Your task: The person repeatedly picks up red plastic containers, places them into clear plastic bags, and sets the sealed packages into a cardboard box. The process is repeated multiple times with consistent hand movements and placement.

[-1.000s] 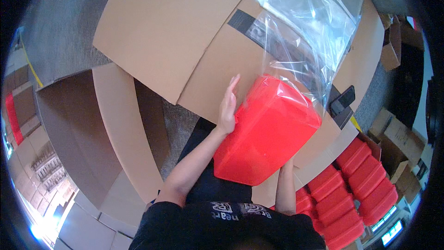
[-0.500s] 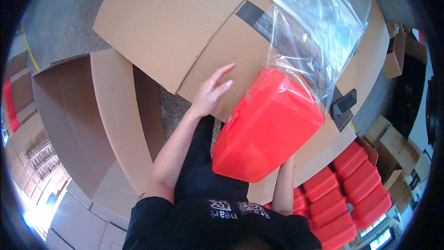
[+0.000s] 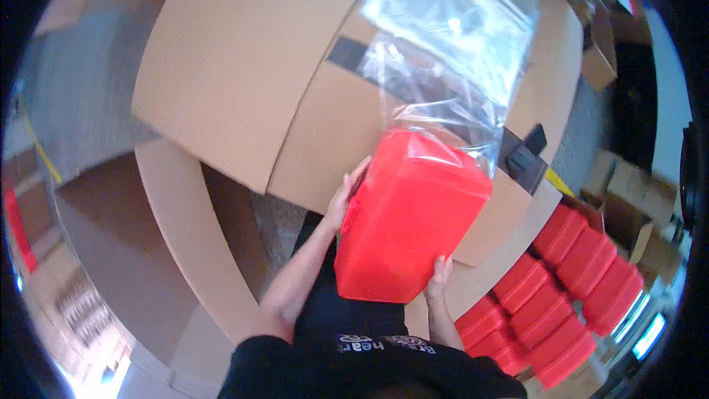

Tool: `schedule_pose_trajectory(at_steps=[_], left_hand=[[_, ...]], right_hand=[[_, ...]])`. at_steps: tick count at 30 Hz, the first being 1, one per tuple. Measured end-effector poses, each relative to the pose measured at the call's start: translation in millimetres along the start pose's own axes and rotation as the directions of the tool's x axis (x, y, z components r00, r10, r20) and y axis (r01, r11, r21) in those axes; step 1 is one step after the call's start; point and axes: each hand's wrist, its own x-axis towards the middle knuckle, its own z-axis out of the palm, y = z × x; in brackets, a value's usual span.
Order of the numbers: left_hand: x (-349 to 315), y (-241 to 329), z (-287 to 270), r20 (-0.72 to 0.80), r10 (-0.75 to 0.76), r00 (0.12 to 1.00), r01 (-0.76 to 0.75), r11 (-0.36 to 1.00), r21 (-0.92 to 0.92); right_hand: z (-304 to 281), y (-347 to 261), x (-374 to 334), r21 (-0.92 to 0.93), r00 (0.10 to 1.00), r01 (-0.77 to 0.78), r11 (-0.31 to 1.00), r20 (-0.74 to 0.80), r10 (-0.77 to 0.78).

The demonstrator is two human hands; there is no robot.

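Holding, left side: the bare left hand (image 3: 346, 196) lies along the left wall of a red plastic box (image 3: 413, 218), fingers nearly together; whether it pinches, I cannot tell.
Holding, right side: the bare right hand (image 3: 441, 275) pinches the near right edge, thumb upon the upper face, other fingers mostly hidden.
Red box: in front of the body, partly above the lap, partly above a brown cardboard surface (image 3: 244, 74).
Box direction: its long axis runs away from the person, leaning rightward.
In its way: a clear, shiny plastic bag (image 3: 450, 37) lies directly beyond, its film overlapping the far end.
Right of bag: a dark flat phone (image 3: 523, 162).
Lower right: stacked red boxes (image 3: 550, 303).
Far left: an open brown carton (image 3: 148, 236).
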Motion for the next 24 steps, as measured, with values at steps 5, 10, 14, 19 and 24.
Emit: schedule_pose_trajectory(at_steps=[5, 10, 14, 19, 24], left_hand=[[-25.1, 59.8, 47.0, -0.181, 0.045, 0.982, -0.053, 0.998, -0.039], [-63.0, 128.3, 146.6, -0.247, 0.316, 0.916, 0.064, 0.493, 0.867], [-51.3, 116.6, 177.3, -0.088, 0.199, 0.976, 0.03, 0.277, 0.96], [-43.2, 91.0, 143.0, 0.059, 0.337, 0.94, -0.081, 0.053, 0.995], [-8.0, 143.3, 118.4, 0.602, 0.431, 0.672, -0.549, -0.256, 0.796]], right_hand=[[6.5, -34.4, 35.4, 0.111, 0.987, -0.057, 0.992, 0.157, 0.039], [22.9, -81.5, 127.4, 0.046, 0.932, -0.068, 0.997, 0.359, 0.047], [-8.4, -103.7, 134.0, 0.427, 0.889, -0.107, 0.898, 0.445, -0.105], [-29.4, -147.4, 83.9, 0.007, 0.914, 0.171, 0.985, 0.372, -0.162], [-7.7, -168.6, 60.6, -0.257, 0.938, 0.294, 0.92, 0.26, -0.227]])
